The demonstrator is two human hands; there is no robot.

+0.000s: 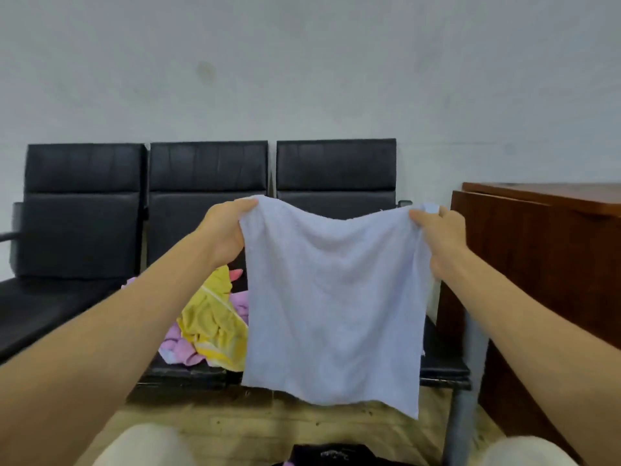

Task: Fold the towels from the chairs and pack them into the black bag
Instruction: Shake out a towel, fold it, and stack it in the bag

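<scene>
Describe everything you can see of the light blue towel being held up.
The light blue towel is a roughly square piece of soft, terry-looking cloth, unfolded and hanging in front of the black chairs. The left hand pinches its top left corner and the right hand its top right; the top edge sags between them. Its lower edge hangs free.

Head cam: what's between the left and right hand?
In the head view, the pale blue towel: the left hand and right hand each pinch a top corner, its top edge sagging between them.
</scene>
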